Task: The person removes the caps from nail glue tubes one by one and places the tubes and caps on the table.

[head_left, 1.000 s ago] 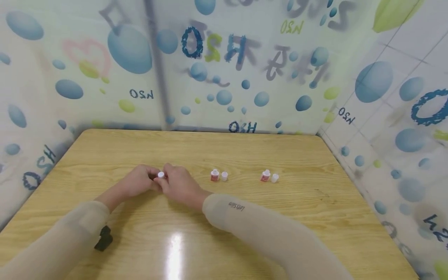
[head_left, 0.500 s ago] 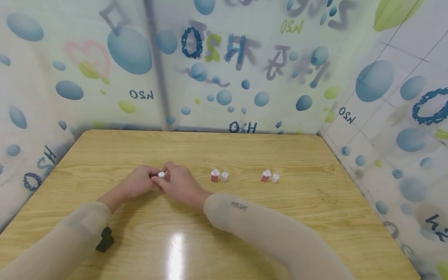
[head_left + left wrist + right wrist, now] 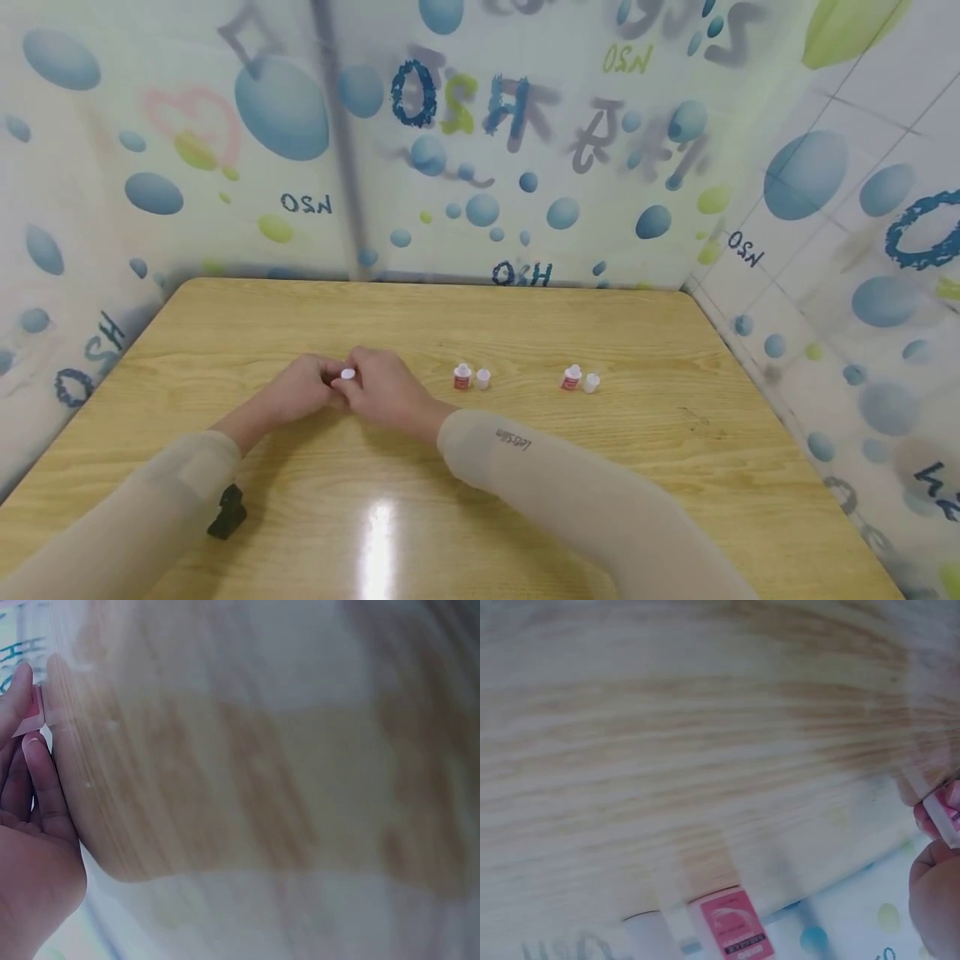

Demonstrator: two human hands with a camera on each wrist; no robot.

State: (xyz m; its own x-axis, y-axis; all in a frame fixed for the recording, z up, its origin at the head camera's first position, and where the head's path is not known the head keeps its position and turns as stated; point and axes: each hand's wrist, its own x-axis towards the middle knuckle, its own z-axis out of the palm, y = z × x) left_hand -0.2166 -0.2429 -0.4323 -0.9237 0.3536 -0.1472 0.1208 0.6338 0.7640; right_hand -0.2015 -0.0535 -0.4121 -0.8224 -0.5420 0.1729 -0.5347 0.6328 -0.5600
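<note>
At the left part of the wooden table, my two hands meet around a small bottle with a pink label (image 3: 31, 714). My left hand (image 3: 298, 392) grips the bottle low down, fingers along its sides; most of its body is hidden in the head view. My right hand (image 3: 388, 395) pinches at the white cap (image 3: 348, 374) on top, thumb on the near side. The bottle stands upright, close to the tabletop. In the right wrist view, part of the held bottle shows beside my right hand (image 3: 936, 904) at the far right edge.
Right of my hands stands a second uncapped bottle (image 3: 462, 378) with its white cap (image 3: 483, 379) beside it. Further right is a third uncapped bottle (image 3: 572, 378) and another cap (image 3: 592, 382). A dark patch (image 3: 227, 512) lies near my left sleeve. A patterned wall (image 3: 480, 167) closes off the back.
My right thumb and fingers shift slightly around the cap, the thumb reaching left and then drawing back. The left hand keeps its hold; the other bottles and caps stay where they were.
</note>
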